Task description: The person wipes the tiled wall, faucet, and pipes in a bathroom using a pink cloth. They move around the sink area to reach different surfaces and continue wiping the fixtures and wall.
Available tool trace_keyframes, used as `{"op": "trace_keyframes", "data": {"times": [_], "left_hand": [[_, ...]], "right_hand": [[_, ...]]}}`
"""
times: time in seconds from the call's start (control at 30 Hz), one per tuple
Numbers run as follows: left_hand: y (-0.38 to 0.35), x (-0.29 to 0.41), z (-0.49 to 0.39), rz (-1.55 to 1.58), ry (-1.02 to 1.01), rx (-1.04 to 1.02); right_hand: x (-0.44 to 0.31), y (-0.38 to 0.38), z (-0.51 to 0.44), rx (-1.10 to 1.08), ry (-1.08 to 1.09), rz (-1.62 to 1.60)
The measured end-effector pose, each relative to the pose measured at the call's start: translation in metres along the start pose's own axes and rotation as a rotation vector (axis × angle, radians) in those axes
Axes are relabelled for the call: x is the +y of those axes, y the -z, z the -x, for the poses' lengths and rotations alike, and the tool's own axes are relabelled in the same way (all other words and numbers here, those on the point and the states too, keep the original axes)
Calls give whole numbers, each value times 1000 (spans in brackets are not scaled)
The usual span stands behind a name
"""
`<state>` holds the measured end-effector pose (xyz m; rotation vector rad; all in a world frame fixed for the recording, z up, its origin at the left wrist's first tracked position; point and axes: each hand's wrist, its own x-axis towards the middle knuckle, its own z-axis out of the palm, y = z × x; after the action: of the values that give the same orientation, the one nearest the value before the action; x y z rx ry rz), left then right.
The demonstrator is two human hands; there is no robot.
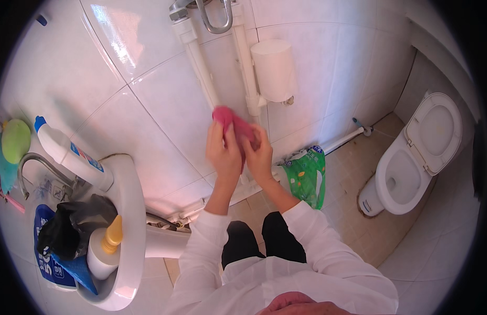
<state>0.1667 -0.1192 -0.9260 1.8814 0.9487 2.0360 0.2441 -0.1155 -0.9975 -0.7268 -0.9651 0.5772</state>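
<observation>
A bunched pink cloth [232,123] is held up in front of the tiled wall, between both my hands. My left hand [223,147] grips its left side, fingers pointing up. On the right side, my right hand [258,151] pinches the cloth between thumb and fingers. Part of the cloth hangs down between the palms. Behind it, white pipes [199,67] run down the wall, and a white cylindrical holder [273,71] is beside them.
At left, a white sink [134,220] holds a white bottle [76,153], a pump bottle [103,252] and a black plastic bag [60,232]. A green plastic package [304,177] rests low by the wall. The toilet [404,181] has its lid up at right.
</observation>
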Motion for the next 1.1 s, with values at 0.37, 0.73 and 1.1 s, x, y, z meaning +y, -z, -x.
{"op": "trace_keyframes", "data": {"times": [0.37, 0.73, 1.1], "left_hand": [[-72, 11, -113, -65, -440, 7], [-70, 13, -119, -145, -500, 11], [-59, 9, -96, -190, -445, -113]], "right_hand": [[-52, -31, -60, 127, 14, -203], [-31, -28, -60, 91, 6, -93], [-2, -17, -44, 76, -55, -53]]}}
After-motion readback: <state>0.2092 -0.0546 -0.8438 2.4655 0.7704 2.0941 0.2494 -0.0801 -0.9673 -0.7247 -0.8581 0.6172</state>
